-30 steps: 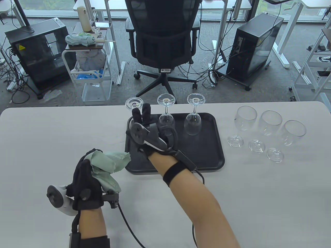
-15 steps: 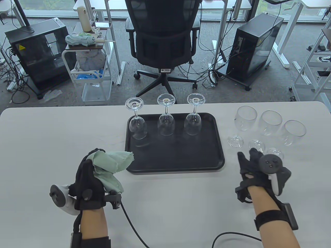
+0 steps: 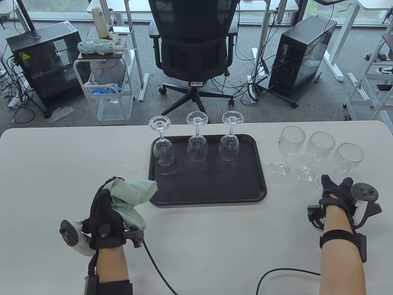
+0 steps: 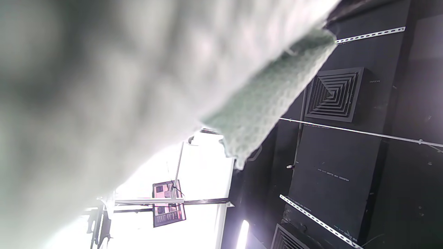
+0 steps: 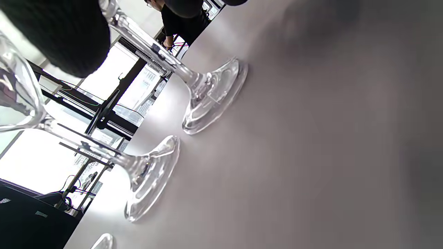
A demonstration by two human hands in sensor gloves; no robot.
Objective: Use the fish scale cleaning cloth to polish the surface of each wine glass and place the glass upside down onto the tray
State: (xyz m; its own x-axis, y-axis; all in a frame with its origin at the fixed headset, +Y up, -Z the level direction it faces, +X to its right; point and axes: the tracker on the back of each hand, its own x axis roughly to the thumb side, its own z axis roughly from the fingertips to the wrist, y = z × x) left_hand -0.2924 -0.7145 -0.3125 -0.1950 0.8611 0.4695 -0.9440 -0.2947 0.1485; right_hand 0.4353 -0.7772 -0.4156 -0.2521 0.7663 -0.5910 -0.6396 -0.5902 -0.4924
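Observation:
Three wine glasses stand upside down along the far side of the black tray (image 3: 208, 187): left (image 3: 164, 150), middle (image 3: 197, 147), right (image 3: 229, 147). To the right of the tray are three upright glasses (image 3: 291, 141), (image 3: 321, 146), (image 3: 348, 156). My left hand (image 3: 106, 199) holds the bunched green cloth (image 3: 129, 196) near the tray's front left corner; the cloth (image 4: 263, 103) fills the left wrist view. My right hand (image 3: 337, 182) is at the foot of the rightmost upright glass, thumb and fingers spread. A gloved finger (image 5: 65, 34) lies beside that glass's stem (image 5: 148, 41), above its base (image 5: 214, 100).
A black office chair (image 3: 195, 46) stands beyond the table's far edge, with a white trolley (image 3: 106, 76) to its left. Glove cables (image 3: 153, 264) trail across the near table. The tray's front half is bare.
My right hand let go of the left glass on the tray and swept right across the table to the foot of the rightmost upright glass. My left hand and the cloth stayed still.

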